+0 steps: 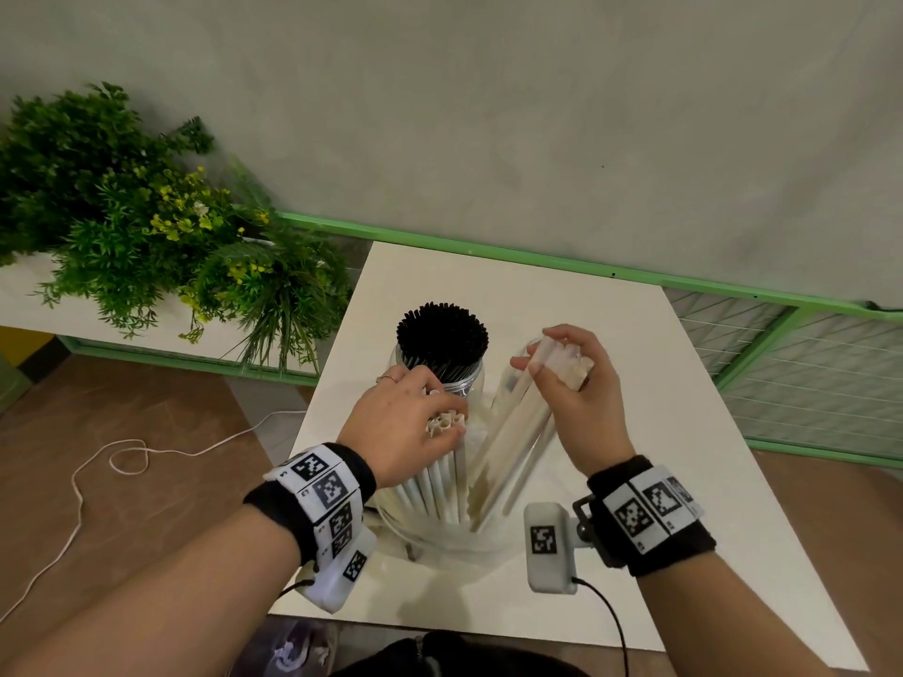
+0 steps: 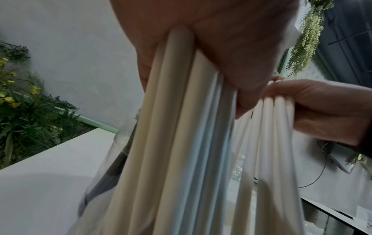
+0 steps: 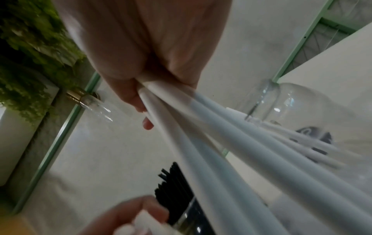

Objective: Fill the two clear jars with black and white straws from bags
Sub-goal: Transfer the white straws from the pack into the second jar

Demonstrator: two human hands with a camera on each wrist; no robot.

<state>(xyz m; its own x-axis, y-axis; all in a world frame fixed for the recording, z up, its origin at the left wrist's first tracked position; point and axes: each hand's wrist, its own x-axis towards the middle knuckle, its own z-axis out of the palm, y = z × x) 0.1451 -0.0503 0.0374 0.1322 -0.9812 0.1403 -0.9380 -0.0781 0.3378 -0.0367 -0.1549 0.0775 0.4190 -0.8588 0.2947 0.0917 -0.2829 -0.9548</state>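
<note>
On the white table [image 1: 684,383] a clear jar [image 1: 469,378] at the back is packed with black straws [image 1: 442,334]. In front of it a second clear jar [image 1: 440,535] holds white straws [image 1: 440,486] standing upright. My left hand [image 1: 405,422] grips the tops of one bunch of these white straws [image 2: 181,127]. My right hand [image 1: 571,383] grips a second bunch of white straws [image 3: 211,143] that leans to the right, its lower ends in the same jar. The black straws [image 3: 173,190] show low in the right wrist view, beside my left hand [image 3: 128,214].
A planter of green and yellow foliage [image 1: 137,227] stands to the left of the table. A green rail [image 1: 488,251] runs along the grey wall behind. A white cord [image 1: 97,481] lies on the brown floor at left. Wire mesh panels [image 1: 806,373] stand to the right.
</note>
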